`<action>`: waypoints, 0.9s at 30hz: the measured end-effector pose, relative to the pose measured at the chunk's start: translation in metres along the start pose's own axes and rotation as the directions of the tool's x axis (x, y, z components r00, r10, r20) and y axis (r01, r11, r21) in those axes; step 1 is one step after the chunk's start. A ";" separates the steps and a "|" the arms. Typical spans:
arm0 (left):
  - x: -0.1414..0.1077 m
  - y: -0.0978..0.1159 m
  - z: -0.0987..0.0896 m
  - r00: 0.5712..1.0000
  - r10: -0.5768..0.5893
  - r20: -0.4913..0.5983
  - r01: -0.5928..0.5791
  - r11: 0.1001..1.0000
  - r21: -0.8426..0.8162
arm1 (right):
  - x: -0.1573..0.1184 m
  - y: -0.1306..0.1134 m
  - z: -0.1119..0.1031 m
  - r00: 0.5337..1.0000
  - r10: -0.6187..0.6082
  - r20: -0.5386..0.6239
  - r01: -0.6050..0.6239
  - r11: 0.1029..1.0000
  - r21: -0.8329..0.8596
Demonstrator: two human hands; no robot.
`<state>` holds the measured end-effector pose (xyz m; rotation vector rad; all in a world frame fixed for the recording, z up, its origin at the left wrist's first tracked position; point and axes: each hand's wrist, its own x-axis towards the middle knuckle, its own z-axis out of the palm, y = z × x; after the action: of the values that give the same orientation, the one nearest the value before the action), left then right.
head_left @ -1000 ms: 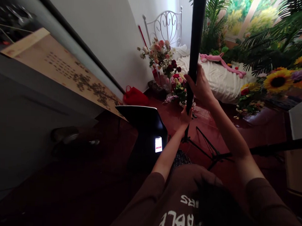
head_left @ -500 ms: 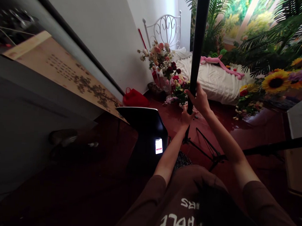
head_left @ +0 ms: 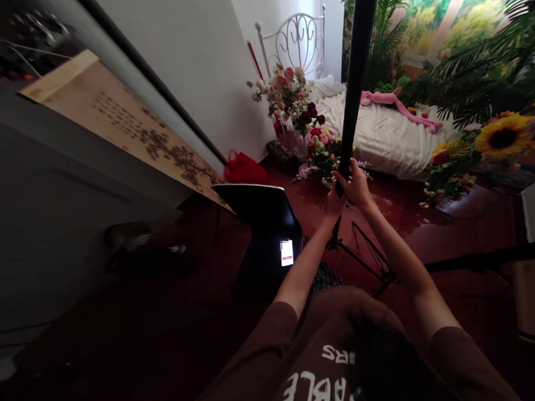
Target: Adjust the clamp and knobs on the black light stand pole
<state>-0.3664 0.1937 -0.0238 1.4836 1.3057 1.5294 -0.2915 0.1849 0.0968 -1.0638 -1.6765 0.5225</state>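
Note:
A black upright stand pole [head_left: 354, 92] runs from the top of the view down to spread legs [head_left: 358, 259] on the floor. My left hand [head_left: 335, 203] is wrapped round the pole low down. Just above and to its right, my right hand [head_left: 355, 185] grips the same pole, its fingers and thumb around it. The two hands nearly touch, and parts of the fingers are hidden behind the pole.
At left stands a black chair [head_left: 260, 209] with a lit phone [head_left: 287, 253] on its seat. Beyond are a red bag [head_left: 246, 169], flower bunches [head_left: 290, 95] and a white-covered bed [head_left: 385, 135]. A hanging scroll [head_left: 133, 129] slants at left; another black pole [head_left: 486, 257] crosses at right.
My right hand has slid down the pole, closer to my left hand, which stays low on it. The whole view has shifted slightly.

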 end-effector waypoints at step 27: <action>-0.002 0.006 0.000 0.999 0.002 -0.045 0.004 0.993 0.118 | -0.081 0.037 -0.022 0.433 0.719 0.544 -0.859 0.147 0.490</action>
<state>-0.3647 0.1902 -0.0185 1.5286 1.4443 1.5156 -0.2514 0.1319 0.0335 -1.2205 -0.6491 1.9037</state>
